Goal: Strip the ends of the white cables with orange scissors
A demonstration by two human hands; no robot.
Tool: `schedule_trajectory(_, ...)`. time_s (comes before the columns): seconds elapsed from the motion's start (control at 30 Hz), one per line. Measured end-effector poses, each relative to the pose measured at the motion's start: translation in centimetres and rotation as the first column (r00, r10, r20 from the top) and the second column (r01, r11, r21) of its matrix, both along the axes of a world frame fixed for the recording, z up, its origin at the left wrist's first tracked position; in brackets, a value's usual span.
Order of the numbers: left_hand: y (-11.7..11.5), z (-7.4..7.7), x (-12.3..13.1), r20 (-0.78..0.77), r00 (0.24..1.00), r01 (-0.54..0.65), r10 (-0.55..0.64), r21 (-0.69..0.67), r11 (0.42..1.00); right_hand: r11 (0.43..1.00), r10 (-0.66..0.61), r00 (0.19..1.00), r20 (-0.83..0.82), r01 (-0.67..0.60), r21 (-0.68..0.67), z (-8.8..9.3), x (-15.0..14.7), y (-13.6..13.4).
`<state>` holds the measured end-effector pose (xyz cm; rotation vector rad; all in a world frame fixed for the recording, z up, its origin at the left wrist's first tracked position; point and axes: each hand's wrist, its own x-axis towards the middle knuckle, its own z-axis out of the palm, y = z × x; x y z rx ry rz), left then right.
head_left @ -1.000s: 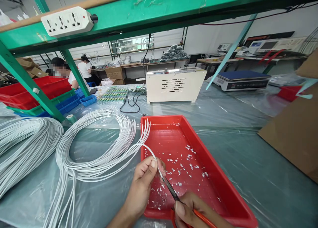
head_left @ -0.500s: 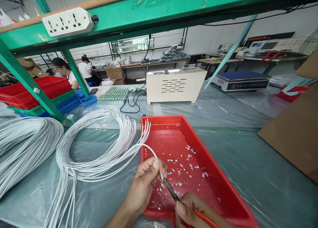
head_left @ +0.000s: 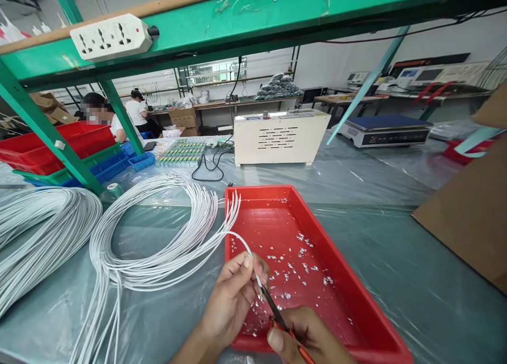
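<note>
My left hand (head_left: 233, 295) pinches a white cable (head_left: 240, 239) near its end, over the left part of a red tray (head_left: 317, 279). The cable curves up and back to a coiled white bundle (head_left: 106, 237) on the left. In my right hand (head_left: 307, 332) are pliers with orange-red handles (head_left: 303, 351); their dark jaws (head_left: 273, 306) meet the cable's end just below my left fingers. Small white and silvery scraps (head_left: 303, 252) lie scattered in the tray. Whether the jaws are fully closed is too small to tell.
A second cable coil (head_left: 47, 237) lies at the far left. Behind the tray stand a cream metal box (head_left: 279, 139) and a scale (head_left: 384, 129). Cardboard (head_left: 471, 211) rises at the right. A green shelf beam (head_left: 253, 15) crosses above. Two people sit in the background.
My right hand and the pliers have shifted slightly left, and the handles look closer together. My left hand holds the cable almost where it was.
</note>
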<state>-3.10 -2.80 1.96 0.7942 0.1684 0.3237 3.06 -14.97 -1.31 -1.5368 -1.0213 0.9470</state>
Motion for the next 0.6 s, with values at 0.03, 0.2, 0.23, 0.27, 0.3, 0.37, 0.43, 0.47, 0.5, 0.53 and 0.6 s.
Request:
schedule_trajectory(0.03,0.0,0.0,0.0,-0.002,1.0,0.002,-0.002,-0.004,1.0,1.0,-0.016,0.999,0.051,0.015,0.026,-0.1,0.1,0.1)
schedule_trajectory(0.2,0.0,-0.2,0.0,-0.027,1.0,-0.008,0.01,0.07,0.998,0.957,-0.216,0.956,0.196,0.168,0.237,0.3,-0.1,0.0)
schedule_trajectory(0.23,-0.1,-0.2,0.0,-0.037,0.999,-0.027,0.033,0.144,0.989,0.937,-0.278,0.939,0.201,0.219,0.273,0.5,-0.2,0.0)
schedule_trajectory(0.27,-0.2,-0.2,-0.1,-0.046,0.997,-0.051,0.063,0.232,0.971,0.913,-0.343,0.919,0.197,0.277,0.299,0.7,-0.2,-0.1)
schedule_trajectory(0.3,-0.3,-0.1,-0.2,-0.05,0.995,-0.07,0.091,0.319,0.945,0.887,-0.406,0.894,0.19,0.334,0.319,0.9,-0.2,-0.2)
schedule_trajectory(0.37,-0.5,0.0,-0.4,-0.043,0.993,-0.083,0.114,0.448,0.89,0.838,-0.498,0.851,0.168,0.422,0.346,1.4,0.0,-0.3)
schedule_trajectory(0.43,-0.6,0.1,-0.5,-0.031,0.994,-0.071,0.101,0.508,0.858,0.815,-0.527,0.837,0.145,0.449,0.368,1.6,0.3,-0.4)
schedule_trajectory(0.47,-0.7,0.2,-0.5,-0.03,0.995,-0.063,0.092,0.526,0.848,0.816,-0.521,0.842,0.142,0.442,0.371,1.6,0.5,-0.4)
schedule_trajectory(0.5,-0.8,0.3,-0.5,-0.028,0.996,-0.059,0.088,0.539,0.841,0.822,-0.51,0.849,0.139,0.432,0.372,1.5,0.7,-0.5)
schedule_trajectory(0.53,-0.9,0.3,-0.5,-0.028,0.996,-0.058,0.087,0.547,0.835,0.828,-0.497,0.856,0.139,0.421,0.369,1.4,0.9,-0.5)
schedule_trajectory(0.6,-1.0,0.4,-0.5,-0.027,0.996,-0.055,0.085,0.561,0.826,0.841,-0.478,0.867,0.139,0.406,0.358,1.2,1.1,-0.6)
